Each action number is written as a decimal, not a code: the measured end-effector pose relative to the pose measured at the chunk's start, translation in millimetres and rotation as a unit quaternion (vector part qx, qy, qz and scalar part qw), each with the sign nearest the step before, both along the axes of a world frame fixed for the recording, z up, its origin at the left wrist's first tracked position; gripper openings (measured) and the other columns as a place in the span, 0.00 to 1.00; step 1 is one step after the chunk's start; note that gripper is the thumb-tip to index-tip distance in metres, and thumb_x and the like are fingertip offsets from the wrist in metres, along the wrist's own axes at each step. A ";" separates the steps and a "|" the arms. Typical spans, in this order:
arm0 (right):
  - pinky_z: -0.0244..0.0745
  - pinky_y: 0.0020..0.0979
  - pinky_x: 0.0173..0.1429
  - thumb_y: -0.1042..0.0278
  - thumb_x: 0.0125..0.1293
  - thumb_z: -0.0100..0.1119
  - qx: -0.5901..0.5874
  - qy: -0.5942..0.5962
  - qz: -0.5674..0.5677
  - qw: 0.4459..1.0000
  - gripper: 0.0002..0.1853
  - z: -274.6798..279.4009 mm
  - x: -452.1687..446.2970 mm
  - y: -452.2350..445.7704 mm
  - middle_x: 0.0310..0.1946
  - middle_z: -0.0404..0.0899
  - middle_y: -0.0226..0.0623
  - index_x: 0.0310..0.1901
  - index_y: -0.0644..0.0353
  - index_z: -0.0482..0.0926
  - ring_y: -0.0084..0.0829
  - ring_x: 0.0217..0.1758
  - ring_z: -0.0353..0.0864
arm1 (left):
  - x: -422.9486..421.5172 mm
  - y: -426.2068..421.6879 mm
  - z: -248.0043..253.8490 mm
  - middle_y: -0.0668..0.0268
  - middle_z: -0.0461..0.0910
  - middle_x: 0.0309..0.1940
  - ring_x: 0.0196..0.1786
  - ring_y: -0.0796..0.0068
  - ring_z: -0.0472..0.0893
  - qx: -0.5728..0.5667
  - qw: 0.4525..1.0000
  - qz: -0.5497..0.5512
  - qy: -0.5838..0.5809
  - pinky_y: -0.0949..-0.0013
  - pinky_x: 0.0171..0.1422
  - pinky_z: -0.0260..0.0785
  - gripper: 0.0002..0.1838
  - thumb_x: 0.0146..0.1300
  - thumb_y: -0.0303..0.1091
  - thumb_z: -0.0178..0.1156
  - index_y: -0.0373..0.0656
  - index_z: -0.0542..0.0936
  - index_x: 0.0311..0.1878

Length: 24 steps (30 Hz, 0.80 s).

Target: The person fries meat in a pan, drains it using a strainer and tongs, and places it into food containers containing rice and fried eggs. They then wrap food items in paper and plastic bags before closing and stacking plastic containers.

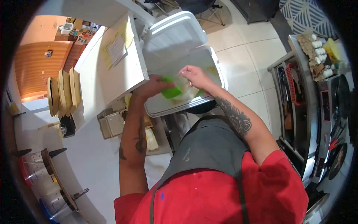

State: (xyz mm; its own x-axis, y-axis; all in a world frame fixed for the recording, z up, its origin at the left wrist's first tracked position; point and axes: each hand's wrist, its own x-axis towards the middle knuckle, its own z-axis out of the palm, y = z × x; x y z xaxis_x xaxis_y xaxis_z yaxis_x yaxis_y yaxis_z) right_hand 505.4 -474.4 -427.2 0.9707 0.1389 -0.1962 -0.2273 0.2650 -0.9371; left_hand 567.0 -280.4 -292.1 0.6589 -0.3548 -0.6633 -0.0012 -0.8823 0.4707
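Observation:
A large white lidded bin stands in front of me with its lid tipped back. My left hand is over the bin's left side, closed on a bright green container, which is blurred, so its exact kind is unclear. Just right of it is my right hand, its fingers curled and pressed together above the bin; whatever they pinch cannot be made out. Pale, yellowish contents partly show at the bin's bottom, mostly hidden by my hands and the green container.
A white counter with taped paper notes juts in at the left of the bin. On the right is a metal rack with eggs in a carton on top. Several wooden boards stand at far left. Tiled floor lies beyond the bin.

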 end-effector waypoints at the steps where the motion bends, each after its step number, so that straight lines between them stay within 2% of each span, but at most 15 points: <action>1: 0.69 0.23 0.27 0.58 0.72 0.57 -0.007 0.005 0.002 1.000 0.14 2.3 0.8 -2.4 0.33 0.79 0.27 0.46 0.60 0.80 0.16 0.23 0.71 | -1.5 15.8 -4.9 0.64 0.84 0.34 0.39 0.75 0.81 -0.077 0.994 0.074 0.028 0.68 0.47 0.73 0.29 0.51 0.55 0.73 0.38 0.84 0.45; 4: 0.67 0.22 0.27 0.59 0.72 0.57 0.000 0.019 -0.002 1.000 0.12 4.6 -3.2 -12.3 0.33 0.79 0.27 0.46 0.59 0.80 0.15 0.23 0.69 | -21.3 46.7 -18.8 0.66 0.84 0.41 0.43 0.76 0.80 -0.290 0.950 0.110 0.006 0.69 0.49 0.72 0.26 0.57 0.47 0.72 0.36 0.81 0.51; 7: 0.63 0.19 0.26 0.60 0.72 0.57 0.044 0.023 -0.052 0.997 0.11 25.5 -9.7 -23.4 0.32 0.77 0.25 0.46 0.58 0.80 0.14 0.23 0.66 | -20.8 69.1 -59.4 0.61 0.83 0.44 0.44 0.72 0.81 -0.205 0.970 0.117 -0.051 0.65 0.51 0.73 0.23 0.59 0.40 0.71 0.35 0.80 0.53; 10: 0.58 0.18 0.25 0.61 0.72 0.57 0.075 -0.014 -0.122 0.990 0.10 64.3 -27.7 -49.2 0.29 0.74 0.22 0.45 0.57 0.80 0.12 0.23 0.63 | -29.7 63.9 -89.5 0.55 0.83 0.47 0.47 0.63 0.82 -0.201 0.957 0.065 -0.199 0.61 0.54 0.73 0.20 0.61 0.35 0.67 0.34 0.79 0.53; 11: 0.56 0.17 0.25 0.62 0.73 0.57 0.075 -0.035 -0.158 0.984 0.09 88.9 -39.0 -57.4 0.27 0.71 0.20 0.46 0.58 0.79 0.11 0.23 0.61 | -27.6 55.7 -83.9 0.55 0.83 0.47 0.48 0.59 0.82 -0.181 0.923 0.036 -0.339 0.59 0.55 0.73 0.19 0.61 0.34 0.66 0.34 0.80 0.52; 13: 0.58 0.17 0.28 0.62 0.73 0.56 0.086 -0.096 -0.193 0.973 0.10 120.5 -57.8 -78.0 0.25 0.68 0.20 0.47 0.60 0.77 0.11 0.25 0.62 | -15.4 33.8 -55.1 0.53 0.82 0.48 0.49 0.53 0.82 -0.122 0.799 -0.018 -0.588 0.55 0.57 0.73 0.17 0.61 0.33 0.64 0.34 0.80 0.52; 14: 0.60 0.16 0.30 0.62 0.74 0.56 0.025 -0.149 -0.253 0.956 0.11 148.1 -72.0 -75.3 0.26 0.68 0.21 0.47 0.61 0.77 0.12 0.25 0.63 | -7.3 27.6 -47.4 0.53 0.82 0.47 0.49 0.52 0.81 -0.197 0.733 -0.008 -0.651 0.54 0.57 0.73 0.17 0.61 0.32 0.63 0.35 0.80 0.51; 15: 0.61 0.17 0.30 0.62 0.75 0.55 0.017 -0.212 -0.213 0.954 0.11 155.6 -84.3 -92.4 0.28 0.69 0.21 0.49 0.61 0.76 0.12 0.26 0.64 | 0.9 21.3 -39.6 0.53 0.82 0.46 0.49 0.50 0.81 -0.259 0.655 -0.004 -0.709 0.53 0.57 0.73 0.16 0.60 0.32 0.62 0.36 0.81 0.50; 16: 0.62 0.17 0.31 0.64 0.76 0.54 0.088 -0.177 -0.226 0.954 0.12 162.9 -93.1 -105.2 0.32 0.71 0.22 0.52 0.62 0.75 0.13 0.29 0.66 | 11.0 18.3 -33.7 0.52 0.82 0.46 0.48 0.50 0.81 -0.277 0.606 -0.017 -0.745 0.53 0.56 0.74 0.16 0.61 0.32 0.62 0.36 0.81 0.50; 17: 0.62 0.17 0.31 0.63 0.76 0.53 0.004 -0.189 -0.294 0.937 0.12 187.7 -106.8 -94.9 0.32 0.71 0.22 0.52 0.62 0.75 0.12 0.29 0.67 | 18.2 18.6 -30.6 0.52 0.82 0.45 0.48 0.50 0.81 -0.281 0.580 -0.031 -0.764 0.53 0.56 0.74 0.16 0.61 0.32 0.62 0.36 0.81 0.50; 18: 0.61 0.16 0.30 0.64 0.76 0.52 -0.010 -0.227 -0.304 0.925 0.10 200.7 -115.8 -91.0 0.31 0.72 0.22 0.49 0.61 0.76 0.11 0.27 0.67 | 22.4 21.8 -29.5 0.52 0.82 0.45 0.48 0.50 0.82 -0.278 0.566 -0.045 -0.775 0.53 0.55 0.74 0.15 0.61 0.32 0.62 0.35 0.81 0.50; 19: 0.59 0.15 0.29 0.66 0.76 0.51 0.052 -0.211 -0.300 0.929 0.09 204.5 -125.9 -100.8 0.27 0.70 0.21 0.48 0.61 0.76 0.12 0.24 0.65 | 28.0 23.4 -30.1 0.51 0.83 0.44 0.47 0.50 0.82 -0.265 0.561 -0.063 -0.782 0.53 0.55 0.74 0.15 0.61 0.32 0.62 0.35 0.81 0.49; 21: 0.56 0.15 0.27 0.67 0.77 0.50 0.052 -0.210 -0.322 0.922 0.08 214.4 -146.5 -97.0 0.24 0.66 0.21 0.47 0.61 0.75 0.11 0.22 0.62 | 31.2 28.8 -30.5 0.51 0.83 0.43 0.46 0.49 0.82 -0.246 0.558 -0.093 -0.787 0.53 0.54 0.75 0.15 0.62 0.33 0.63 0.35 0.81 0.49; 22: 0.54 0.15 0.26 0.66 0.77 0.49 0.030 -0.192 -0.351 0.916 0.08 219.0 -152.6 -90.6 0.19 0.61 0.20 0.46 0.60 0.75 0.11 0.19 0.59 | 32.6 29.8 -30.4 0.50 0.83 0.43 0.46 0.49 0.82 -0.240 0.553 -0.105 -0.790 0.53 0.53 0.75 0.15 0.62 0.33 0.63 0.34 0.81 0.49; 24: 0.53 0.15 0.25 0.66 0.77 0.49 0.041 -0.177 -0.368 0.912 0.08 207.1 -166.0 -89.2 0.17 0.60 0.19 0.45 0.60 0.75 0.11 0.18 0.57 | 36.2 31.5 -33.6 0.50 0.83 0.42 0.45 0.49 0.83 -0.237 0.545 -0.122 -0.795 0.54 0.52 0.75 0.15 0.63 0.33 0.63 0.34 0.81 0.48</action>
